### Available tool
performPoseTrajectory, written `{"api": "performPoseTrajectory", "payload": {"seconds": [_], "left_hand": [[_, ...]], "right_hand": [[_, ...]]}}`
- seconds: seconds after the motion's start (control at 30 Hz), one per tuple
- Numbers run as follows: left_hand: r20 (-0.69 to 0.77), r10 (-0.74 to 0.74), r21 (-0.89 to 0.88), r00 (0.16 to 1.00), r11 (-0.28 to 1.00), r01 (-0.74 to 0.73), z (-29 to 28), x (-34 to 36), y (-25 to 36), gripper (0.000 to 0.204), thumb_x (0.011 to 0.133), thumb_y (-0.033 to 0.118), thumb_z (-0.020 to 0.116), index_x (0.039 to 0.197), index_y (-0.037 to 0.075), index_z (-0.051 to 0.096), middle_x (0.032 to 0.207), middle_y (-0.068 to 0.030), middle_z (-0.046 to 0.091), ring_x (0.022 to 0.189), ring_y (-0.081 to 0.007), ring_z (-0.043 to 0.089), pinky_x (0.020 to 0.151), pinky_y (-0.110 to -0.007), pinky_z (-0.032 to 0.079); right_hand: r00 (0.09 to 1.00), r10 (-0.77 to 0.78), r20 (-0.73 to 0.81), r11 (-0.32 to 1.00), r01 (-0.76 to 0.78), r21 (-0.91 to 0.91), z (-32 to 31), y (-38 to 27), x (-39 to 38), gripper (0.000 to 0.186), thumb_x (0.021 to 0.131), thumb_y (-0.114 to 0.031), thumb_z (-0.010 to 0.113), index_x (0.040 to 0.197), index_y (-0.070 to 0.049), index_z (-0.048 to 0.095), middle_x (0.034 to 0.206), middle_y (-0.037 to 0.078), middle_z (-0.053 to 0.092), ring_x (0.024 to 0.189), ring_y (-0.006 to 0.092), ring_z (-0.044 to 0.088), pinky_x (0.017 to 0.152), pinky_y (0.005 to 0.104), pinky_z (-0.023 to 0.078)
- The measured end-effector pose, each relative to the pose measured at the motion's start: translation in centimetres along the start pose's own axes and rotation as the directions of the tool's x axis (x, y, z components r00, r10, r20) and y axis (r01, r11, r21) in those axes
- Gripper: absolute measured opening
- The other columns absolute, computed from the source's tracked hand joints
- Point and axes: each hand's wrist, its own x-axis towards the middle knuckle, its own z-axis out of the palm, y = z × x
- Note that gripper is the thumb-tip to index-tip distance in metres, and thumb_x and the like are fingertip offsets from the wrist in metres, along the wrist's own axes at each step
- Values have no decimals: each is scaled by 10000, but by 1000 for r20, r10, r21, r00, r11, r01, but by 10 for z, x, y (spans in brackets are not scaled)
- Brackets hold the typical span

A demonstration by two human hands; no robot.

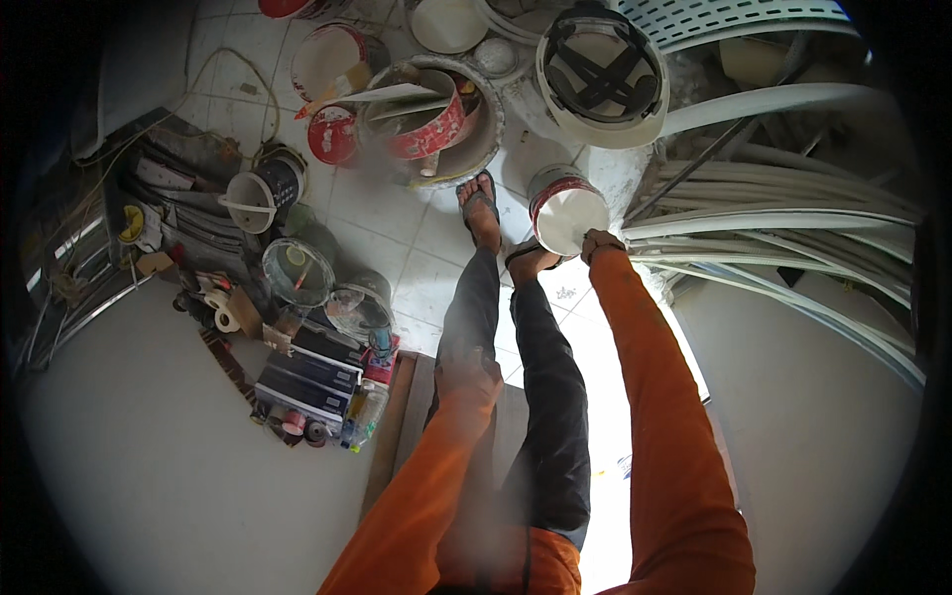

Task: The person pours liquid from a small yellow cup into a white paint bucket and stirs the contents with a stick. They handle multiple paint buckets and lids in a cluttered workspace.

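My right hand (600, 244) is closed on the near right rim of a bucket (573, 220) with a whitish inside and a red band. The bucket is tilted beside my right foot, its opening toward me. My left hand (469, 375) rests on my left leg around the knee, fingers lying over the dark trousers; a hazy smear partly blurs it. Ahead of my feet sits a large crusted round tub (493, 139). Inside it lies a red-walled bucket (428, 134) with a flat pale board (397, 93) across its top.
A white hard hat (602, 74) appears at the upper right. Bundled white pipes or strips (783, 198) run along the right. More buckets (268, 188) stand on the left, near dark boxes (307, 382) and a plastic bottle (369, 412). A cable (233, 52) crosses the tiled floor (382, 223).
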Motion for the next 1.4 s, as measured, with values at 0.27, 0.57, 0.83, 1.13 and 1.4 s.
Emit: {"api": "performPoseTrajectory", "payload": {"seconds": [0.27, 0.57, 0.83, 1.13, 1.4], "left_hand": [[47, -35, 14, 998, 999, 34, 0, 1, -4, 352, 865, 336, 605, 1139, 163, 740, 1421, -109, 554, 1280, -378, 538, 1039, -535, 470], [70, -62, -7, 996, 998, 62, -1, 9, -4, 367, 873, 353, 591, 1152, 164, 736, 1439, -105, 543, 1288, -379, 532, 1045, -549, 453], [78, -94, 12, 993, 996, 93, -6, 6, -5, 349, 866, 334, 609, 1130, 147, 741, 1436, -107, 549, 1286, -379, 533, 1039, -544, 453], [89, -94, -21, 992, 995, 96, -11, 5, -12, 343, 858, 324, 612, 1116, 146, 751, 1408, -114, 571, 1280, -376, 535, 1022, -550, 460], [17, -89, 28, 996, 996, 88, 1, 0, -22, 336, 856, 328, 608, 1102, 155, 758, 1414, -106, 571, 1273, -372, 539, 1026, -538, 469]], "right_hand": [[998, 38, -57, 993, -31, 115, 17, 2, 4, 363, 902, -295, 564, 1180, -95, 681, 1033, 263, 730, 1040, 423, 707, 898, 482, 574], [971, 231, -63, 958, -215, 189, -3, -19, -10, 360, 955, -241, 519, 1240, -72, 661, 1157, 203, 723, 1096, 355, 707, 926, 462, 567], [987, 154, 53, 928, -163, 335, 2, -24, 6, 343, 967, -281, 575, 1198, -34, 636, 1096, 235, 712, 996, 365, 702, 860, 460, 556], [983, 182, -1, 792, -146, 593, 14, -23, 5, 408, 970, -272, 585, 1285, -13, 574, 815, 165, 698, 588, 266, 686, 512, 459, 575], [930, 80, 359, 677, -315, 665, -20, -44, -21, 405, 956, -349, 598, 1265, -89, 602, 974, 217, 732, 899, 380, 735, 751, 488, 597]]}}
